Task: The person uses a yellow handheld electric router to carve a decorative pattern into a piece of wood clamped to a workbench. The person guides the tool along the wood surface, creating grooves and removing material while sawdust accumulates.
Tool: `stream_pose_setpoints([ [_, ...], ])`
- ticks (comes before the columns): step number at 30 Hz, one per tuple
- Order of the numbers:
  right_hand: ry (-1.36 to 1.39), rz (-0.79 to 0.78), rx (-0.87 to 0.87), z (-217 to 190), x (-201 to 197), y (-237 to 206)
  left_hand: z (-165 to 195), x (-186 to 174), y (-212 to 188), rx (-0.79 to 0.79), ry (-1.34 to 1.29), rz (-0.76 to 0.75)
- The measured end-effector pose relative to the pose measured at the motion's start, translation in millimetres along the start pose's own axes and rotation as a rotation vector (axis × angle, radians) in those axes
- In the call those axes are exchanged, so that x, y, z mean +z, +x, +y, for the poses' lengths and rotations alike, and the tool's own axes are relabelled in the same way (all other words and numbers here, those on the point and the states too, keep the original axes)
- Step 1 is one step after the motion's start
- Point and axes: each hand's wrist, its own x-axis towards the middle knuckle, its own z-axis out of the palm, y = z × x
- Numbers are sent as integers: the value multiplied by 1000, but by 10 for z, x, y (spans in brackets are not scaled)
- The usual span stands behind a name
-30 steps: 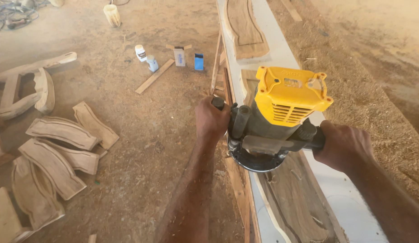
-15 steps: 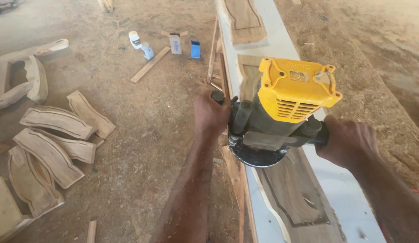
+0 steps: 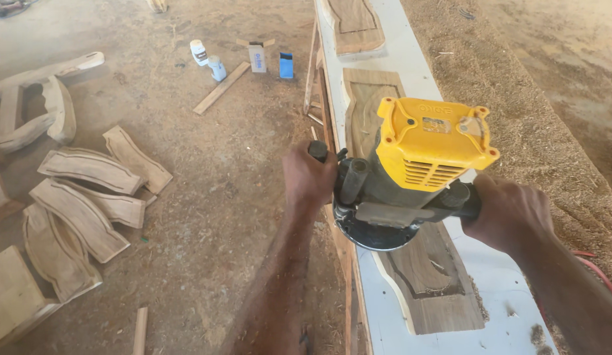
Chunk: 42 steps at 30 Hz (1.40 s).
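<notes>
Head view: the left hand (image 3: 307, 179) and right hand (image 3: 510, 212) wrap their fingers around the side grips of a yellow-capped router (image 3: 411, 174), seated on a curved wooden panel (image 3: 437, 276) on the white bench (image 3: 510, 276). Similar carved panels (image 3: 82, 197) lie at nine o'clock on the dusty floor.

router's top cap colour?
Yellow top cap on a dark grey router body; head view shows it.
</notes>
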Motion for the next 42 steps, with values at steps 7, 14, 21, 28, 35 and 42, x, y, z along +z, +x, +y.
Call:
stream_pose_setpoints([
  [7, -31, -9, 32, -30, 57, 103, 25, 22, 140, -72, -7, -67],
  [14, -62, -19, 22, -77, 52, 264, -38, 101, 324, -25, 4, -19],
  [21, -34, 3, 35, -134, 9, 385, -48, 132, 501, 4, -18, -30],
  [28, -56, -32, 58, -177, 2, 520, -109, 183, 662, 34, -32, -28],
  [35, -40, 60, -12, -256, -33, 630, -171, 169, 854, -5, -13, -80],
  [42, -45, 28, 6, -215, -57, 457, -188, 140, 682, 79, -12, -14],
])
